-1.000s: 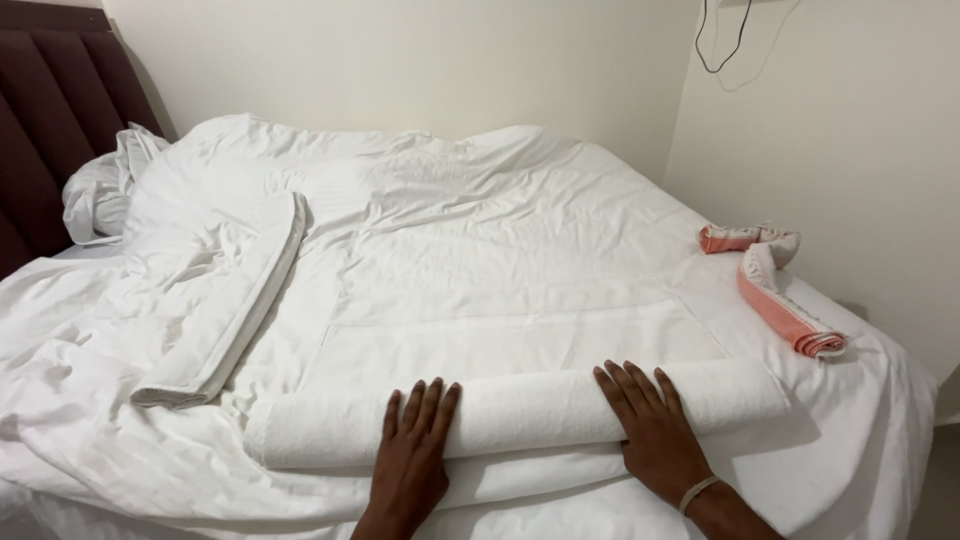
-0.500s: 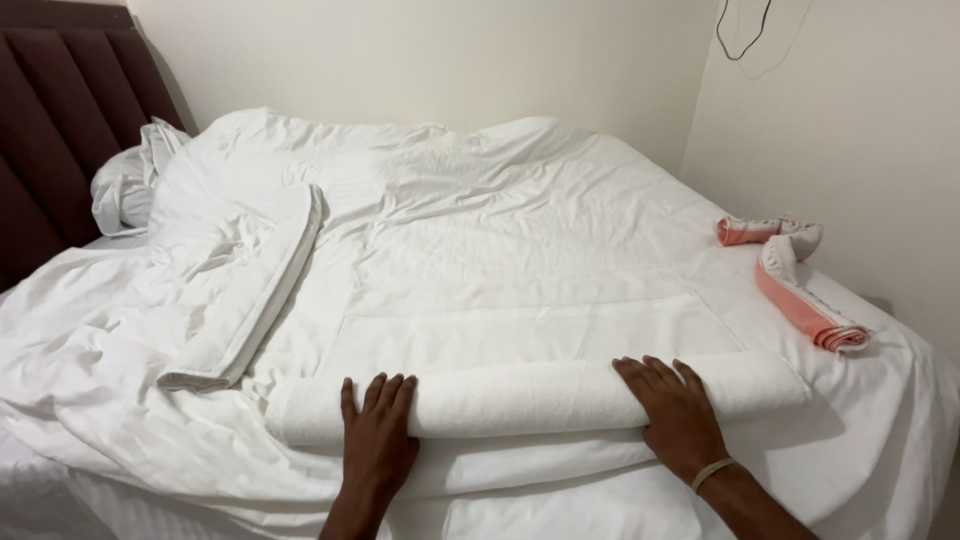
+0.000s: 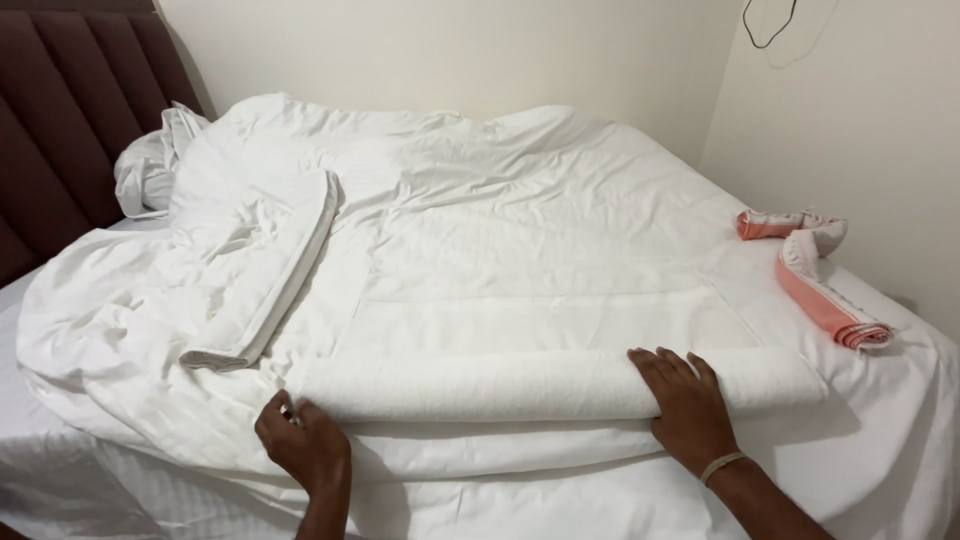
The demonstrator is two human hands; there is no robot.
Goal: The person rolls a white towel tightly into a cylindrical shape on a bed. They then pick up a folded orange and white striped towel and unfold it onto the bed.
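Note:
A white towel (image 3: 560,325) lies flat on the bed, its near part rolled into a long roll (image 3: 480,388) that runs left to right. My right hand (image 3: 683,405) rests palm down on the right part of the roll, fingers spread, a thin band on the wrist. Down at the roll's left end, my left hand (image 3: 300,442) has its fingers curled against the bedding under the towel's edge. Whether it pinches the fabric is hard to see.
A rumpled white duvet (image 3: 240,270) covers the bed, folded back at the left. A pillow (image 3: 150,170) leans against the dark padded headboard (image 3: 60,110). A pink and white rolled cloth (image 3: 815,280) lies at the bed's right edge, close to the wall.
My left hand has slid left, off the top of the roll to its left end, and curled. The right hand stays on the roll. The view has shifted left.

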